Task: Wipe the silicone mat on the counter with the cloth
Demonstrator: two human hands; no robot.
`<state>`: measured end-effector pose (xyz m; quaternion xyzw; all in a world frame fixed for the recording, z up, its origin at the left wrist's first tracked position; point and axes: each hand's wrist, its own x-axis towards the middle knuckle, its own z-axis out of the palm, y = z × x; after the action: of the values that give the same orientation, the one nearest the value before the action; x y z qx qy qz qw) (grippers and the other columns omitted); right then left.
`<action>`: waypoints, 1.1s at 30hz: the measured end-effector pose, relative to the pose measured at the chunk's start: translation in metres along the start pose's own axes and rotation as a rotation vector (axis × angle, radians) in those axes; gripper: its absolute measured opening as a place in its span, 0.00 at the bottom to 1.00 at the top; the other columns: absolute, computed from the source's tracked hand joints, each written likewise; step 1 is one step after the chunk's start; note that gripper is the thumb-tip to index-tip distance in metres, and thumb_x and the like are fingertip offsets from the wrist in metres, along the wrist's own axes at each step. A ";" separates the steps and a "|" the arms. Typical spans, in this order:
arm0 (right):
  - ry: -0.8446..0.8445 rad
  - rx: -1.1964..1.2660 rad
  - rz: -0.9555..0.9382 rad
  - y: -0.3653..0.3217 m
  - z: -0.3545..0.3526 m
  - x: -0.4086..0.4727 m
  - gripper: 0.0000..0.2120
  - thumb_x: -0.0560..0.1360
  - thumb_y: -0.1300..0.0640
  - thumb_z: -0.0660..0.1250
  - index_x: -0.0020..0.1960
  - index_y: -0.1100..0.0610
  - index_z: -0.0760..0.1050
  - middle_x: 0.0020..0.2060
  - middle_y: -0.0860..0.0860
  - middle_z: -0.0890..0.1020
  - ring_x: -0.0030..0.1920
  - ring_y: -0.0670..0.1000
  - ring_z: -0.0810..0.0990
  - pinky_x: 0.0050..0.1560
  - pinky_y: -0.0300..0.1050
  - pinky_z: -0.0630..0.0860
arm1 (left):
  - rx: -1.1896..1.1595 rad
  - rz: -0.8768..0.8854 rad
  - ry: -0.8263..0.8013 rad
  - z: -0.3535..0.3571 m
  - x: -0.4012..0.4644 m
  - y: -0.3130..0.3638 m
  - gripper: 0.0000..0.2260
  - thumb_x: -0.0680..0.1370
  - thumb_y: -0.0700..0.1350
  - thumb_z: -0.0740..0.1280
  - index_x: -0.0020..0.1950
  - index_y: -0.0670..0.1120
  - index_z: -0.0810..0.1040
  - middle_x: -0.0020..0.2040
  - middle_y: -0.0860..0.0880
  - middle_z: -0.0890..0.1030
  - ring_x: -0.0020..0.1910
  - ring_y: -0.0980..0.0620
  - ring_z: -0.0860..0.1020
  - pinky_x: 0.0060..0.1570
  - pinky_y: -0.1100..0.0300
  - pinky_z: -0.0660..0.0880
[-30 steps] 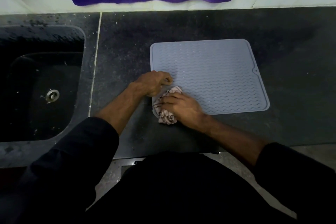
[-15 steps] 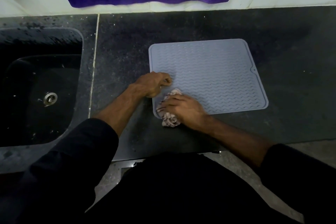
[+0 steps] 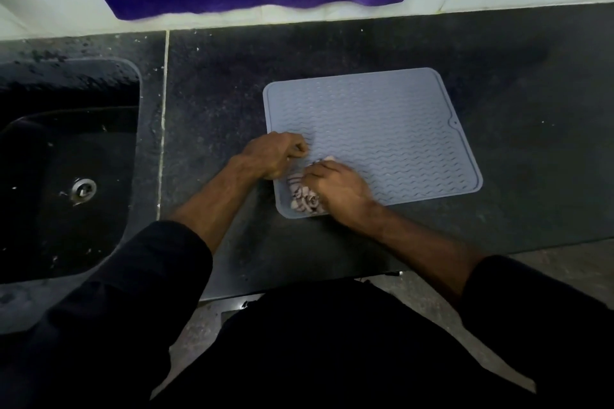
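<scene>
Furthest left we have the sink (image 3: 69,156) sunk into the dark counter (image 3: 212,103), well apart from our work. Our left hand (image 3: 270,154) sits curled at the left edge of the silicone mat (image 3: 382,129); whether its fingers pinch the rim or merely press it down we cannot tell. Just beside it, our right hand (image 3: 335,189) grips the bunched cloth (image 3: 304,197) on the mat's near-left corner. We judge the risk to be the mat sliding or buckling if our left hand eases off, or the cloth running over the near edge and dragging grit from the counter back onto the ridges.
</scene>
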<state>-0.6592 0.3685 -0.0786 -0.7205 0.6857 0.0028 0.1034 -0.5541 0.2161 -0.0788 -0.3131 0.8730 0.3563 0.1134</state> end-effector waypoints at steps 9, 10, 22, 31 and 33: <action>0.051 -0.004 0.066 -0.009 -0.004 0.016 0.18 0.74 0.61 0.66 0.63 0.57 0.74 0.63 0.54 0.75 0.64 0.56 0.72 0.62 0.49 0.70 | 0.202 0.042 0.061 -0.003 -0.001 0.010 0.12 0.74 0.39 0.67 0.57 0.49 0.79 0.56 0.48 0.81 0.53 0.48 0.78 0.55 0.48 0.76; 0.037 -0.015 0.053 -0.013 -0.002 0.016 0.18 0.74 0.60 0.66 0.64 0.56 0.74 0.64 0.54 0.75 0.64 0.56 0.71 0.62 0.49 0.70 | 0.217 0.043 0.068 -0.004 0.000 0.011 0.13 0.75 0.40 0.67 0.58 0.49 0.79 0.56 0.48 0.81 0.53 0.47 0.78 0.56 0.48 0.76; 0.114 0.018 0.132 -0.007 -0.008 0.027 0.19 0.73 0.63 0.66 0.65 0.59 0.73 0.64 0.56 0.75 0.64 0.58 0.72 0.64 0.53 0.70 | 0.037 -0.044 0.167 0.002 -0.006 -0.006 0.21 0.77 0.36 0.65 0.70 0.45 0.70 0.65 0.42 0.77 0.62 0.43 0.75 0.58 0.57 0.70; 0.000 -0.084 0.294 0.036 -0.008 0.013 0.22 0.71 0.61 0.69 0.64 0.58 0.71 0.61 0.57 0.75 0.60 0.60 0.74 0.58 0.54 0.72 | 0.102 -0.098 0.159 0.011 -0.004 -0.014 0.13 0.80 0.39 0.60 0.65 0.46 0.72 0.64 0.42 0.75 0.58 0.44 0.75 0.52 0.56 0.73; 0.030 -0.080 0.313 0.040 -0.012 0.016 0.22 0.69 0.61 0.71 0.62 0.58 0.73 0.59 0.57 0.77 0.58 0.60 0.75 0.55 0.53 0.73 | 0.103 -0.105 0.148 0.010 -0.003 -0.013 0.12 0.80 0.39 0.61 0.63 0.46 0.72 0.63 0.42 0.74 0.58 0.45 0.75 0.51 0.56 0.73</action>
<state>-0.6997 0.3495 -0.0748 -0.6083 0.7904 0.0353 0.0626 -0.5435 0.2175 -0.0918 -0.3776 0.8785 0.2806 0.0830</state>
